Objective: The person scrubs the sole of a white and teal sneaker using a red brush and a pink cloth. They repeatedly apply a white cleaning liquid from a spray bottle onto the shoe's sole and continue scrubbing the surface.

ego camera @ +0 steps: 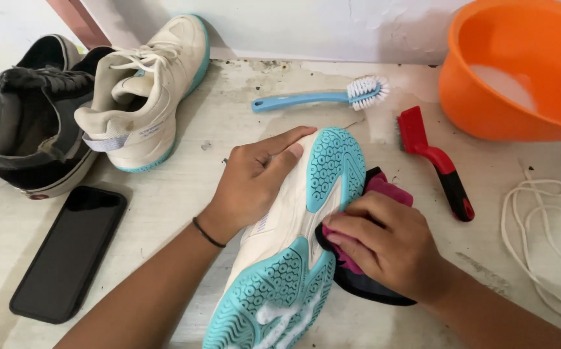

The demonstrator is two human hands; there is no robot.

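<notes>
Right hand is closed around a pink and black cloth, fingers curled over it and pressing it against the edge of the shoe's sole, about midway along. Left hand is spread open and flat on the white upper of the shoe, thumb lying toward the toe, pinning it down on the table.

Good bracing, that. To wipe well here, I'd judge the left hand should keep firm pressure so the shoe doesn't roll, while the cloth works in short strokes along the seam where the white side meets the teal tread. A clean fold of cloth turned onto the shoe would avoid smearing dirt back on. White foam sits in the tread grooves near the heel, so that patch likely wants attention too.

The shoe lies on its side, sole facing right toward the cloth. Its long axis runs from the near bottom edge of the view up and slightly right, heel closest to the person, toe pointing away toward the wall.

Moving outward: a red and black brush lies just right of the toe, a blue brush with white bristles beyond it. An orange basin with sudsy water stands at top right, white laces coiled below it. To the left, a dark phone, the matching white shoe and dark sneakers.
</notes>
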